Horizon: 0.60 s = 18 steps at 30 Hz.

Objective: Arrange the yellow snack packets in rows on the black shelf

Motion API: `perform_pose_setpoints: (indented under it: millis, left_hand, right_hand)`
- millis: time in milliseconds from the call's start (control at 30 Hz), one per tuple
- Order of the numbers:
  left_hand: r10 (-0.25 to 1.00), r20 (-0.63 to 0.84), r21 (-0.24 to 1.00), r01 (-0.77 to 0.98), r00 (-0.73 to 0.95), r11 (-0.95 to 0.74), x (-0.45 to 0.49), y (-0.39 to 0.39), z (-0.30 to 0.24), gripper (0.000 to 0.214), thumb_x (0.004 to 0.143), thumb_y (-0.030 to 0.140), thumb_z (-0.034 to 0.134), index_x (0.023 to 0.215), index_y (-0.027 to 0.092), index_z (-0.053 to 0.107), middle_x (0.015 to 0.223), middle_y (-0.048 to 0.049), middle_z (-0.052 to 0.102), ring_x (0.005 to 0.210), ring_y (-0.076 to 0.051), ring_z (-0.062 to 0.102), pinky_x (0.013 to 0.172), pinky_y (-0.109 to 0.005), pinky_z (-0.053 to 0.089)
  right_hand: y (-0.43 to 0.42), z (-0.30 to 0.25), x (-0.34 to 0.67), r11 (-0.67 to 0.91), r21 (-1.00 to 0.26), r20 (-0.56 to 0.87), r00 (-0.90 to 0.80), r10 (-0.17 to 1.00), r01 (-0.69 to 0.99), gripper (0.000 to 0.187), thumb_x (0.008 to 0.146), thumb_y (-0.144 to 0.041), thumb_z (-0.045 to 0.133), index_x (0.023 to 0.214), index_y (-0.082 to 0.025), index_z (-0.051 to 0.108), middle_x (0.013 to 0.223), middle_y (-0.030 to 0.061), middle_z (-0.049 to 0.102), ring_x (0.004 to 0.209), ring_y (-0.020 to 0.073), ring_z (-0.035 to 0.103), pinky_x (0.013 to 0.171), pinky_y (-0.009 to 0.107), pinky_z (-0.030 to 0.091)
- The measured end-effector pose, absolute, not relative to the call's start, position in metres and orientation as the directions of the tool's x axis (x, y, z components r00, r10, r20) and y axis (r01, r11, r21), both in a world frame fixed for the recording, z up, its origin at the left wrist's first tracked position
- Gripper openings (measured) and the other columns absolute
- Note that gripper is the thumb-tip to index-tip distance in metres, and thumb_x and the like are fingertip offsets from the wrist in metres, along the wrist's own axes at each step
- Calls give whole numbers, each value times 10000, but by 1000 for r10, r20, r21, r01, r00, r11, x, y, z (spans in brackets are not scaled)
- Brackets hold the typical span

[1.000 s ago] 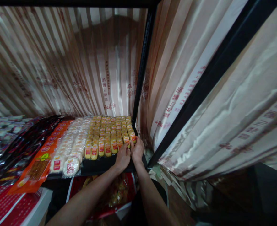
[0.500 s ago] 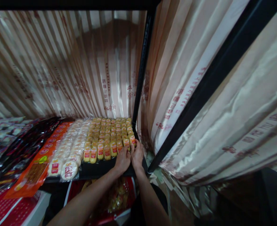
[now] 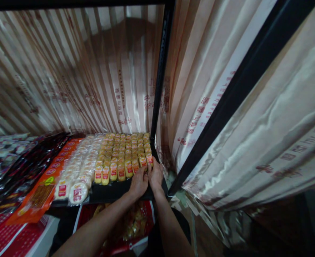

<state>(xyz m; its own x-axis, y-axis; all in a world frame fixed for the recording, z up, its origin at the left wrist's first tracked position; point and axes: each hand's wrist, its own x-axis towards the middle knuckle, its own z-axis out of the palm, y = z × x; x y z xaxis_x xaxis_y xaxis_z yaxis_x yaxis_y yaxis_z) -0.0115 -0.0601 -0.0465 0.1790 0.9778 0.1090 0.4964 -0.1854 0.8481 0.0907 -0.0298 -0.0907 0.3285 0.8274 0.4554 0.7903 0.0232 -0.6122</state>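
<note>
Rows of small yellow cakes in clear wrappers with red labels (image 3: 121, 170) stand packed together at the right end of a black shelf (image 3: 106, 192). At their front right corner, my right hand (image 3: 155, 175) is closed around the near end of the rightmost packaged cake (image 3: 149, 159). Close against it, my left hand (image 3: 139, 182) has its fingers bent together on the packaged cake (image 3: 143, 161) just to the left. The fingers partly hide the lower ends of both cakes.
Left of the cakes lie round white packaged cakes (image 3: 78, 192), an orange snack pack (image 3: 41, 196) and dark packets (image 3: 15, 175). Red baskets stand below the shelf, one holding wrapped yellow items (image 3: 136, 225). Black posts (image 3: 160, 71) and printed curtains (image 3: 130, 64) enclose the shelf.
The view has shifted very slightly. Both hands stay at the front right corner of the yellow cakes, with hardly any movement.
</note>
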Motion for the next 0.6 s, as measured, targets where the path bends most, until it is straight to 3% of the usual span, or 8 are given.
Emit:
perform_pose_setpoints:
  millis: [367,600]
  left_hand:
    - [971,111,830,517,212,-208,-14,-77,-37,417,762,93,413,1144,129,575,1154,-116,610,1066,-209,561,979,-337,397]
    - [965,88,823,527,246,-209,-34,-92,-46,329,775,75,407,1013,155,620,1061,-84,647,984,-184,593,927,-309,425]
  right_hand:
    - [-32,-93,91,-4,-620,470,376,798,784,507,882,-320,322,1300,-56,434,1185,204,558,1083,277,498,921,419,385]
    - [-63,-104,79,-1,-588,487,355,798,809,523,847,-305,372,1304,-56,424,1336,221,416,1233,304,385,987,461,335]
